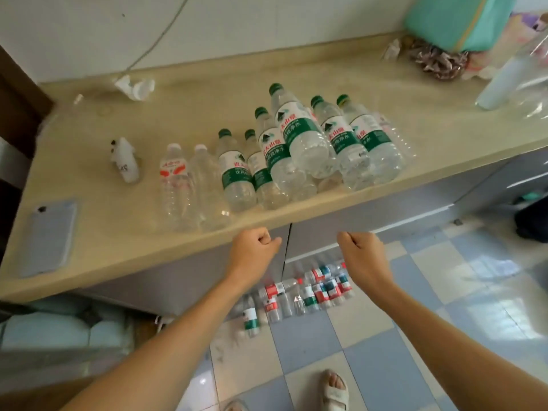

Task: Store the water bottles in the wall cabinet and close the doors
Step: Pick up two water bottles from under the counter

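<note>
Right now your left hand [254, 243] and your right hand [357, 244] are both held out in front of the counter's front edge [178, 238], each curled into a loose fist and grasping nothing. They hang over the grey doors of the cabinet below the counter [184, 280], not touching the counter. The water bottles [299, 143] you are meant to store lie on their sides on the beige countertop, caps pointing toward the wall: a stacked cluster with green caps and green-and-white labels to the right, then 2 clear bottles with white caps [189, 185] at the left end of the row. Left of those lies a small white bottle [126, 161], and nearer the left edge a phone [49, 237] rests flat. Crumpled white paper [135, 87] sits by the wall. Down on the checked floor [385, 366], more bottles with red and green labels [308, 292] lie in a row against the cabinet base, between your forearms. Your sandalled foot [335, 391] shows at the bottom.
</note>
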Demonstrator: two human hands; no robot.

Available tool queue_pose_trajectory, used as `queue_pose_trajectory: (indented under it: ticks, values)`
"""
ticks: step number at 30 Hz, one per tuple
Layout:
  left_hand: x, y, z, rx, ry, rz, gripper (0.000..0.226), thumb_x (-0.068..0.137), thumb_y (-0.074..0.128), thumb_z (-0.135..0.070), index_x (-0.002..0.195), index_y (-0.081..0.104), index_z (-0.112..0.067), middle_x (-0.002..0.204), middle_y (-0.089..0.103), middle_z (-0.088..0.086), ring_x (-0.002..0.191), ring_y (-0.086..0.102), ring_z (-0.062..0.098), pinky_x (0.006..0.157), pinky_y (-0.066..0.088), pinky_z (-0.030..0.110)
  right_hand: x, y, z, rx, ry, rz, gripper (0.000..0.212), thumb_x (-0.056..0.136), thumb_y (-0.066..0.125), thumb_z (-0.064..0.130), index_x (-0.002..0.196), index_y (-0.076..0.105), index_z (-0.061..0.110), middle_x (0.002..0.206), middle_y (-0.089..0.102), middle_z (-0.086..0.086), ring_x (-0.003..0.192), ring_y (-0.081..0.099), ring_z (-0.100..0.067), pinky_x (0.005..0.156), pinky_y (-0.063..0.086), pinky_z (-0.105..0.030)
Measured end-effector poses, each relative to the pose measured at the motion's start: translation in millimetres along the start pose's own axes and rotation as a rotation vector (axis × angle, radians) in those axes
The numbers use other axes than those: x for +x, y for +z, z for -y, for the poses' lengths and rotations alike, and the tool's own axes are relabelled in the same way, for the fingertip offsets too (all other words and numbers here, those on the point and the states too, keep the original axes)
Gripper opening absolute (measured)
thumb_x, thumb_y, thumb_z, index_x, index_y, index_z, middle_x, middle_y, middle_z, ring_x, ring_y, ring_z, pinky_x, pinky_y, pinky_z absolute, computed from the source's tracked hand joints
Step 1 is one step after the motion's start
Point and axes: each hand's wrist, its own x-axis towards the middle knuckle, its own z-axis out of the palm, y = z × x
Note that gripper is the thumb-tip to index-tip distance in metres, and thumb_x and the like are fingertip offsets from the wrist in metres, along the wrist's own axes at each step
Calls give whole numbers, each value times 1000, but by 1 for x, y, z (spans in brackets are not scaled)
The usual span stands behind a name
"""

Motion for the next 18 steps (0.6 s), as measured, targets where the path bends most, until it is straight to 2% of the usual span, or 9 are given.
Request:
queue_pose_trajectory:
  ticks: [3,6,8,10,12,14,16,18]
  values:
    - [-6,34,51,16,-75,36,52,87,73,-6,58,33,-21,44,35,-13,45,31,5,49,32,13,20,19,-60,52,159,26,43,99,49,17,58,39,15,48,31,5,47,28,-11,46,27,-26]
    - [-2,63,95,28,-168,4,34,86,78,-14,67,50,-21,58,53,-17,53,46,-1,54,39,10,51,37,-115,114,268,147,31,100,51,19,81,57,-5,68,50,-12,62,45,-23,56,40,-35]
    - [5,88,124,25,-230,-19,25,84,81,-19,79,57,-22,72,60,-12,62,53,-2,59,44,10,72,49,-151,126,295,230,23,103,51,20,91,64,5,77,61,-15,64,56,-22,50,51,-26]
    - [15,118,155,32,-277,-36,24,82,83,-20,86,60,-19,80,64,-5,70,57,5,63,47,13,92,60,-189,117,315,278,19,104,50,18,91,64,18,89,69,-15,73,66,-24,51,55,-20]
    - [25,154,188,71,-314,-39,25,81,84,-20,93,63,-15,90,67,-1,81,61,14,70,49,18,112,73,-231,88,333,316,19,102,51,15,90,65,17,97,71,-19,86,70,-33,54,57,-23]
    - [33,190,223,115,-340,-25,29,81,84,-21,102,65,-13,99,67,0,90,62,17,76,48,17,130,86,-276,53,349,348,19,102,51,14,92,67,14,101,71,-22,94,68,-37,59,58,-27]
    - [36,225,261,145,-347,0,34,81,85,-22,106,66,-11,104,66,-1,94,60,17,77,45,15,144,100,-319,25,363,364,19,102,52,14,102,69,6,105,70,-22,97,67,-38,70,62,-36]
    - [38,257,298,203,-361,43,39,81,85,-26,112,67,-11,108,67,1,99,61,19,82,47,22,155,114,-357,15,383,372,24,103,53,18,117,67,5,108,70,-15,99,67,-34,83,62,-47]
